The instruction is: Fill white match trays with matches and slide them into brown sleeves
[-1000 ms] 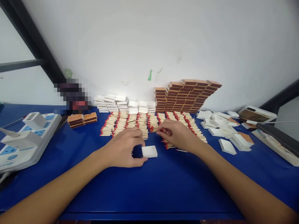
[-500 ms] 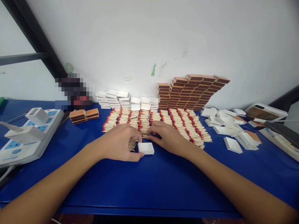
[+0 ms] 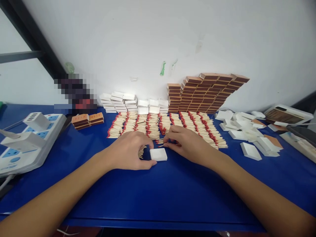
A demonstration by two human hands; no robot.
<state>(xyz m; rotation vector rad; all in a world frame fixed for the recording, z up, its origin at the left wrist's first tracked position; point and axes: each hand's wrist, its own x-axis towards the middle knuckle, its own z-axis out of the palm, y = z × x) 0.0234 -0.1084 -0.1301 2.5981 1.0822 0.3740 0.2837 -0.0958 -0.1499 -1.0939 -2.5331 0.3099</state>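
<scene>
A small white tray [image 3: 158,154] lies on the blue table, and my left hand [image 3: 134,150] grips its left end between thumb and fingers. Just behind and to the right of the tray, my right hand [image 3: 184,143] pinches a few matches [image 3: 160,142] with red heads pointing left. Rows of red-headed matches [image 3: 133,123] spread across the table behind both hands. Some matches are partly hidden behind my left hand.
White trays [image 3: 118,102] and brown matchboxes [image 3: 204,93] are stacked by the wall. Loose white trays [image 3: 250,150] lie right, near a phone case [image 3: 287,115]. Left are matchboxes [image 3: 81,121] and a power strip [image 3: 46,143].
My right hand has moved slightly right and drawn a few matches out of the rows. The view has shifted a little; my left hand remains at the white tray.
</scene>
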